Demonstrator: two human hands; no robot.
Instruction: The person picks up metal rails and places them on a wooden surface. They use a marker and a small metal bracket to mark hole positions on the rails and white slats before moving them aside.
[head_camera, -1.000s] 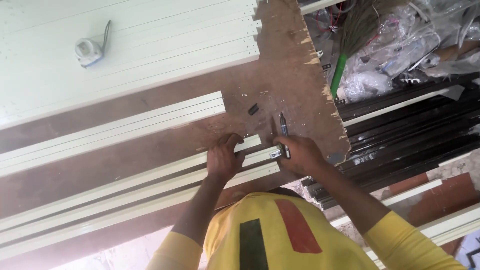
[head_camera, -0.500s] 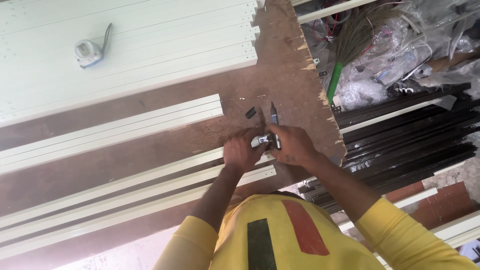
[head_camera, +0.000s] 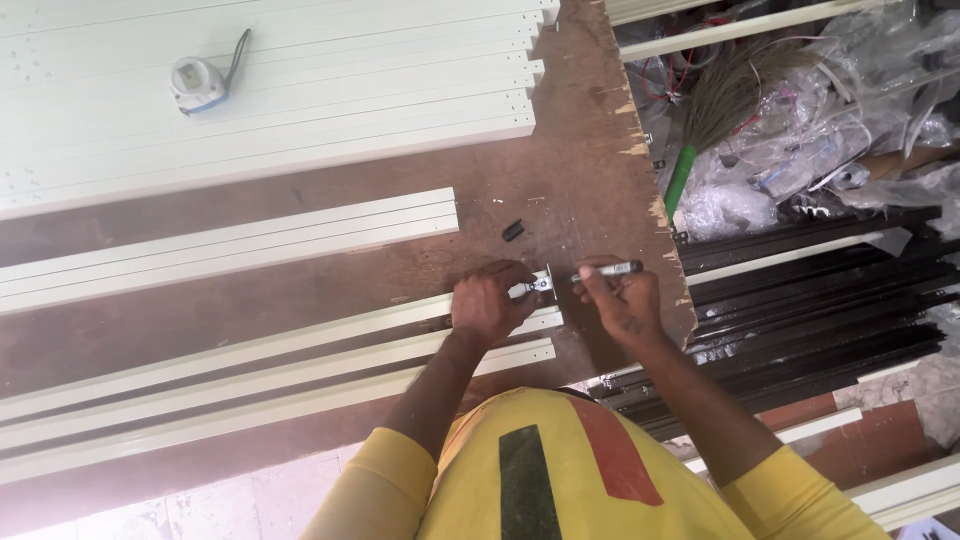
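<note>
Three cream metal bars (head_camera: 230, 370) lie side by side across the brown wooden table (head_camera: 590, 150). My left hand (head_camera: 487, 303) presses a small metal fitting (head_camera: 532, 287) against the right end of the topmost bar. My right hand (head_camera: 618, 299) grips a marker pen (head_camera: 608, 270), held level, its tip at the fitting. The marker's black cap (head_camera: 512, 230) rests on the table just above my left hand.
Another set of cream bars (head_camera: 220, 245) lies further up, and a wide stack of cream bars (head_camera: 300, 90) at the top carries a tape measure (head_camera: 197, 82). Off the table's right edge are black bars (head_camera: 820, 310), a green-handled broom (head_camera: 700, 140) and plastic wrapping (head_camera: 850, 120).
Both hands have stayed at the bar's end. The marker has turned from pointing up and away to lying level, tip toward the fitting. The view has shifted slightly.
</note>
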